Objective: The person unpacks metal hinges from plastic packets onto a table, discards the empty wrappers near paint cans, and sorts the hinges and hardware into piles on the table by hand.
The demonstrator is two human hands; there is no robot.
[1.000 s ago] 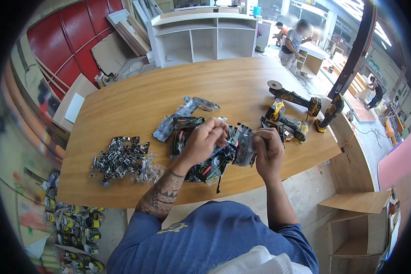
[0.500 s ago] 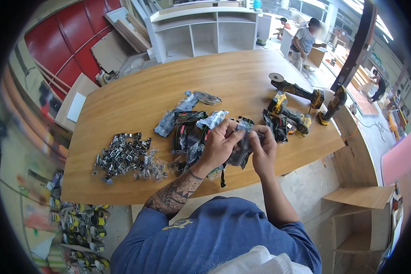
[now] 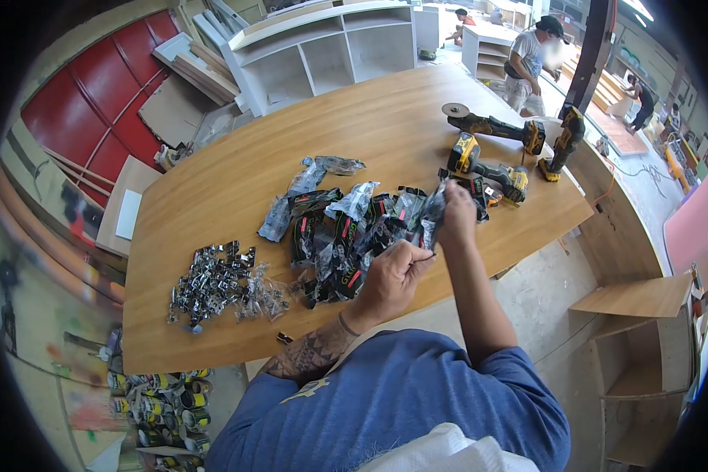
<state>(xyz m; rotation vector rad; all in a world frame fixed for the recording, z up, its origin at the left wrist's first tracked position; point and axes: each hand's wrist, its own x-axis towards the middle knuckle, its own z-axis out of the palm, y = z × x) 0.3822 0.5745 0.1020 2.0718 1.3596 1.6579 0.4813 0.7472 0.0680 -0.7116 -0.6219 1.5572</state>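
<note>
Between my two hands is a clear-and-black plastic packet (image 3: 429,220), held over the near side of the wooden table. My left hand (image 3: 392,279) is closed, pinching the packet's lower end. My right hand (image 3: 458,214) is wrapped round its upper part; the fingers there are slightly blurred. What the packet contains cannot be made out. Beneath and left of my hands lie several similar packets (image 3: 305,236), black with printed lettering or clear and crumpled. Farther left is a heap of small shiny metal fittings (image 3: 212,275), beside small clear bags of hardware (image 3: 266,295).
On the table (image 3: 204,197), to the right, lie a cordless angle grinder (image 3: 492,130), a cordless drill (image 3: 488,169) and another yellow-black power tool (image 3: 562,145). A white cabinet (image 3: 322,59) stands behind. Paint cans (image 3: 165,401) are at lower left. A person (image 3: 523,67) works at back right.
My hands have moved apart, the right upward and the left down toward me, with the packet drawn out between them. The camera view has turned slightly, and the person behind leans forward more.
</note>
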